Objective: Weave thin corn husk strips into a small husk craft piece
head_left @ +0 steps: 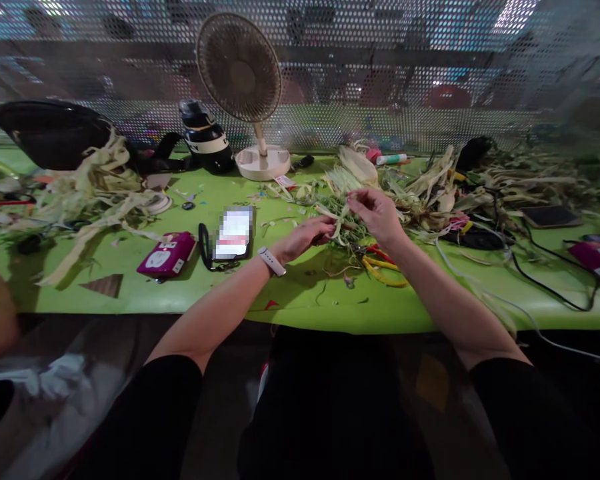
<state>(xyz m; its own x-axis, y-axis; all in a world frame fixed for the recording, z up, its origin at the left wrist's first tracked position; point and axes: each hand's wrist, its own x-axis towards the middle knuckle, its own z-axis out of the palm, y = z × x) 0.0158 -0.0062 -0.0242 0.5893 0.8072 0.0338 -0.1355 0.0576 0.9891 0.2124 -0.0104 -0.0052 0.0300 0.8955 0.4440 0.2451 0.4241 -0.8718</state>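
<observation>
My left hand, with a white watch on its wrist, is closed around the base of a pale corn husk strip low over the green table. Just to the right, my right hand pinches the upper end of the same strip between thumb and fingers. Both hands hover over a small heap of green and straw-coloured husk pieces. Yellow-handled pliers or cutters lie on the table below my right wrist.
A phone and a magenta device lie to the left. A white fan, a dark bottle and a black helmet stand at the back. Husk piles and cables spread along both sides.
</observation>
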